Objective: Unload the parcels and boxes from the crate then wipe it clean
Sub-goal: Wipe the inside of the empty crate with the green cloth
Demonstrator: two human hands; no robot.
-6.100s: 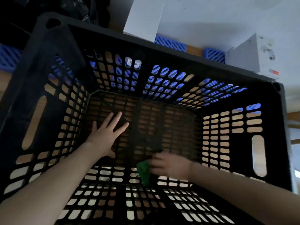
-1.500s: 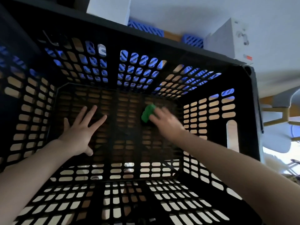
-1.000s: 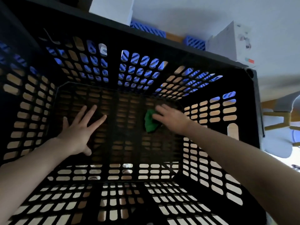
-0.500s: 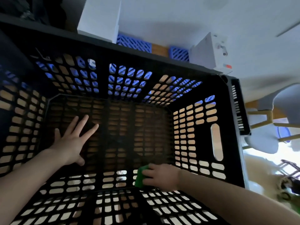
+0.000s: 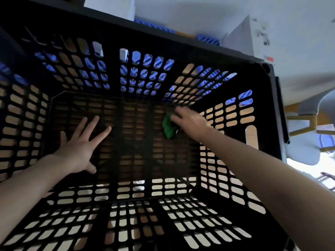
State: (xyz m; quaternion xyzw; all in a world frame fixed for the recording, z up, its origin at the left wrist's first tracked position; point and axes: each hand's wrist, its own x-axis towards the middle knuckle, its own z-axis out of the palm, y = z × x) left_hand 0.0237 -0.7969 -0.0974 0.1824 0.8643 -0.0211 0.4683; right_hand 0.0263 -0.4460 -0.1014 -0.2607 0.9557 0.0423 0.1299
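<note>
Inside, left hand [image 5: 78, 149] lies spread flat on crate [image 5: 181, 40] floor, left side. Blurred right hand [image 5: 190, 122] holds bunched green cloth [image 5: 168, 127] against floor near far right corner. Beyond far rim stand white boxes [image 5: 239, 38].

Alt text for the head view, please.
Inside a black crate, the right hand holds a green cloth against the floor near the far right corner. The left hand lies flat, fingers spread, on the floor's left side.

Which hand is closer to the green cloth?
Right. The right hand rests on the green cloth; the left hand lies flat on the crate floor, apart to its left.
</note>
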